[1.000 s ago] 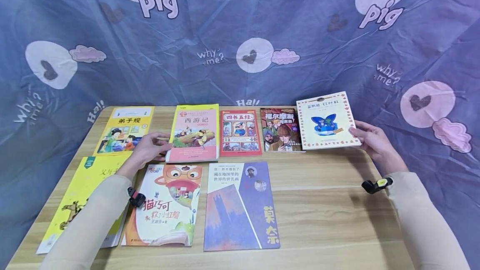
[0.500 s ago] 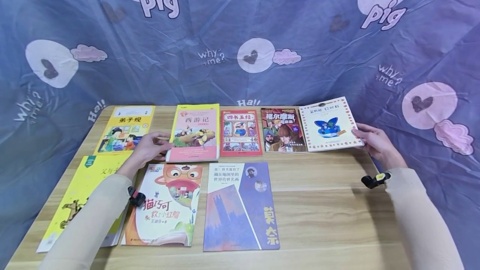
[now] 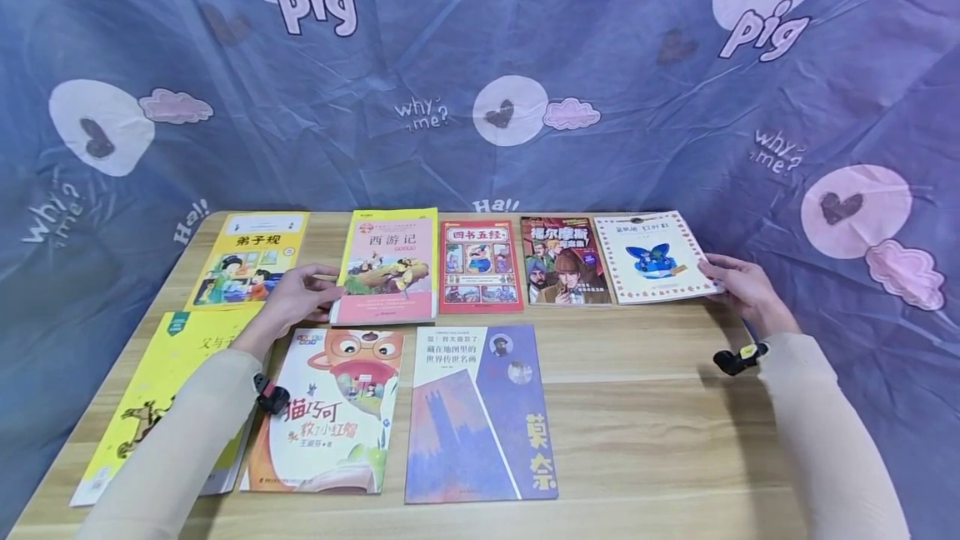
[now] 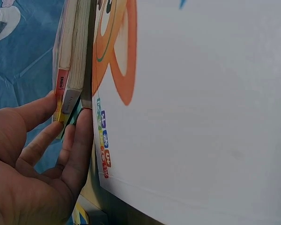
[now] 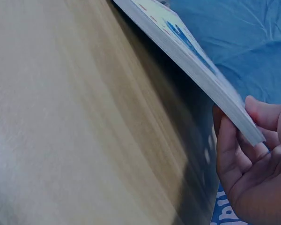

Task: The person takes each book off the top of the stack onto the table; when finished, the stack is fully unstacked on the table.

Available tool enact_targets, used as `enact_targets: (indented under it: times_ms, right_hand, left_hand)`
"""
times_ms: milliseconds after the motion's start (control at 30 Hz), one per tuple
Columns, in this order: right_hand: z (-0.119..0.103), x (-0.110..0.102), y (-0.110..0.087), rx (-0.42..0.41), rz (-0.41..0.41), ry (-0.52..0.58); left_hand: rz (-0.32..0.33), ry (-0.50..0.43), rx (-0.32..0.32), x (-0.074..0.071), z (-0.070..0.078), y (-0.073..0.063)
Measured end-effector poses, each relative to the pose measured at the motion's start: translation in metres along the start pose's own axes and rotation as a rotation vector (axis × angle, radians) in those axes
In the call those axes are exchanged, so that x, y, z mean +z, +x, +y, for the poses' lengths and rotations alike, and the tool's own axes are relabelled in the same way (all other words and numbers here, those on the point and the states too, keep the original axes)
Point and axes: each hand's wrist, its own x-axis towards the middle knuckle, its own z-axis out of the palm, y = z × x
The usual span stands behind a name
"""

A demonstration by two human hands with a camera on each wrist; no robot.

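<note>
In the head view, my left hand (image 3: 302, 298) holds the left edge of a pink and yellow book (image 3: 388, 265) at the back of the table. The left wrist view shows my left fingers (image 4: 79, 145) against layered page edges, so more than one book may lie there. My right hand (image 3: 746, 280) pinches the near right corner of a white book (image 3: 656, 257) with a blue butterfly cover. That book's edge (image 5: 192, 70) is raised off the tabletop in the right wrist view. Between the two held books lie a red book (image 3: 480, 265) and a detective book (image 3: 566, 261).
A yellow book (image 3: 243, 261) lies back left, a larger yellow one (image 3: 161, 398) under my left forearm. In front are a fox-like-cover book (image 3: 330, 432) and a purple book (image 3: 480, 415). Bare wooden tabletop (image 3: 652, 432) spreads front right; a blue curtain (image 3: 420, 48) hangs behind.
My right hand has lowered the white book toward the tabletop; it overlapped the detective book before and now sits beside it. My left hand has stayed in place.
</note>
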Motion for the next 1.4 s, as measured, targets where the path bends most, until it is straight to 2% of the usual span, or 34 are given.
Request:
enact_targets:
  times_ms: [100, 167, 300, 367, 400, 433, 500, 633, 767, 900, 1100, 1400]
  right_hand:
    - [0.003, 0.001, -0.002, -0.019, 0.065, -0.159]
    - [0.004, 0.004, -0.005, -0.055, 0.128, -0.326]
    - [0.0, 0.012, -0.013, -0.163, 0.323, -0.734]
    - [-0.004, 0.019, -0.015, -0.203, 0.409, -0.859]
    - [-0.007, 0.023, -0.016, -0.22, 0.445, -0.883]
    - [-0.009, 0.029, -0.016, -0.236, 0.457, -0.866]
    - [-0.013, 0.042, -0.016, -0.267, 0.429, -0.738]
    - [-0.018, 0.075, -0.015, -0.29, 0.282, -0.4]
    - [-0.021, 0.11, -0.014, -0.263, 0.163, -0.212]
    - [-0.016, 0.144, -0.009, -0.225, 0.089, -0.13]
    - [-0.002, 0.202, 0.002, -0.138, 0.025, -0.147]
    - [0.014, 0.284, 0.007, -0.077, -0.08, -0.139]
  left_hand:
    - [0.0, -0.003, 0.004, -0.001, 0.0, 0.0]
    - [0.001, -0.007, 0.002, -0.001, -0.001, 0.0]
    - [0.0, -0.009, 0.007, -0.002, -0.002, -0.001]
    - [-0.001, -0.008, 0.012, -0.002, -0.003, -0.002]
    - [-0.001, -0.008, 0.014, -0.002, -0.003, -0.002]
    - [0.0, -0.009, 0.014, -0.002, -0.003, -0.002]
    - [0.002, -0.011, 0.015, -0.003, -0.003, -0.003]
    - [0.004, -0.012, 0.013, -0.003, -0.002, -0.004]
    - [0.0, -0.011, 0.019, -0.002, -0.003, -0.003]
    - [-0.011, -0.011, 0.04, -0.001, -0.004, -0.003]
    - [-0.027, -0.011, 0.068, -0.001, -0.005, -0.003]
    - [-0.026, -0.021, 0.065, -0.001, -0.004, -0.003]
